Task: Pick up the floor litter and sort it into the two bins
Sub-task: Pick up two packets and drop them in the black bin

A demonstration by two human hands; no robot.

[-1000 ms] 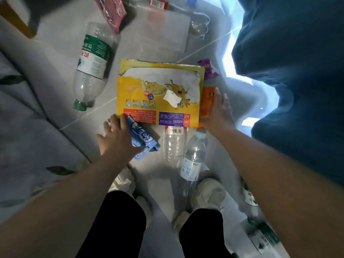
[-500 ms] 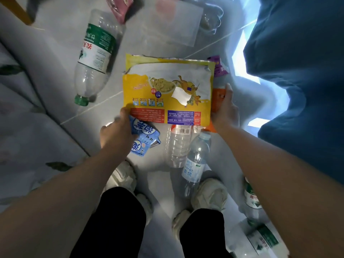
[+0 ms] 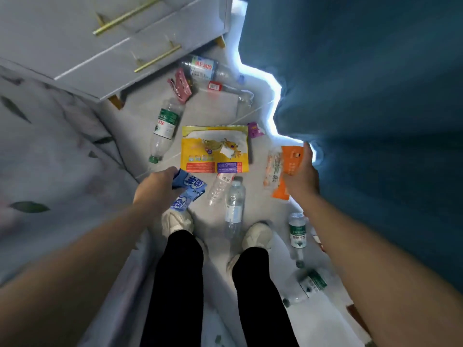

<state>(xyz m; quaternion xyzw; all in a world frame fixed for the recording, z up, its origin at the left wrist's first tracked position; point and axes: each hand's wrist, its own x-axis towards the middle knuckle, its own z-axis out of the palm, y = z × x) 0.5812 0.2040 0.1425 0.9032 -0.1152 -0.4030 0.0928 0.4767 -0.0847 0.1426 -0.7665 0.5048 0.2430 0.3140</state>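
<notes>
My left hand (image 3: 156,190) is shut on a blue and white wrapper (image 3: 189,192), held above the floor over my left shoe. My right hand (image 3: 300,177) grips an orange wrapper (image 3: 288,162) together with a pale printed packet (image 3: 273,169), lifted off the tiles. A large yellow snack bag (image 3: 215,151) lies flat on the floor between and beyond my hands. Two clear plastic bottles (image 3: 234,204) lie just in front of my shoes. No bin is in view.
More litter lies on the tiles: a green-label bottle (image 3: 164,128), a pink wrapper (image 3: 181,87), a purple wrapper (image 3: 255,130), bottles (image 3: 297,234) at my right foot. A white drawer cabinet (image 3: 100,41) stands at far left, blue curtain (image 3: 375,121) on the right, patterned bedding (image 3: 50,159) left.
Both hands have risen from the floor: the left with the blue wrapper, the right with the orange wrapper and pale packet. My head has lifted, so more floor and the cabinet show.
</notes>
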